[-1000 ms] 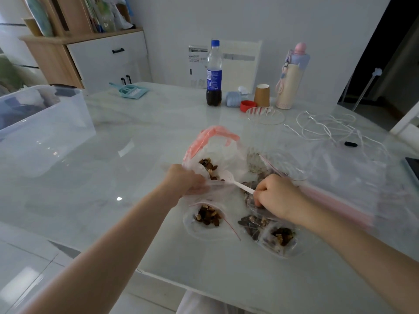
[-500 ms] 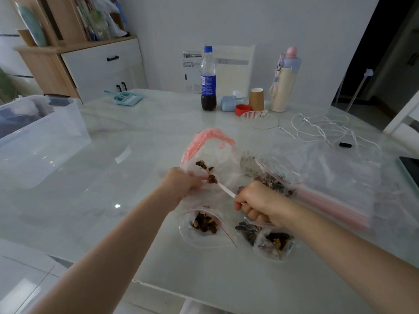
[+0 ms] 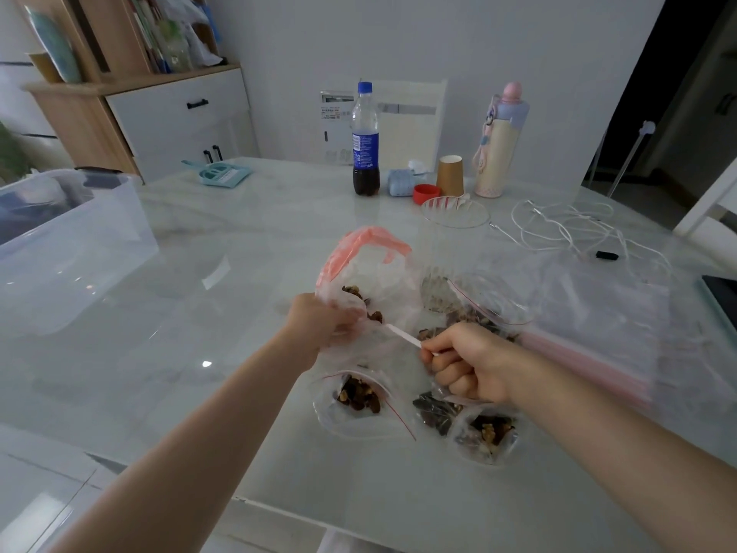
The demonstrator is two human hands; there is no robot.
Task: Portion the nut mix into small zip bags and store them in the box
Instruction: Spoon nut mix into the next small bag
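The left hand [image 3: 319, 325] grips the edge of a big pink-topped bag [image 3: 369, 269] of nut mix, holding it open. The right hand [image 3: 466, 365] pinches the handle of a white plastic spoon [image 3: 402, 335] whose bowl is inside that bag. Filled small zip bags [image 3: 359, 397] lie on the tabletop [image 3: 239, 433] just in front of the hands. A clear storage box [image 3: 67, 249] stands well apart at the left. A cola bottle [image 3: 365, 141] stands at the far edge.
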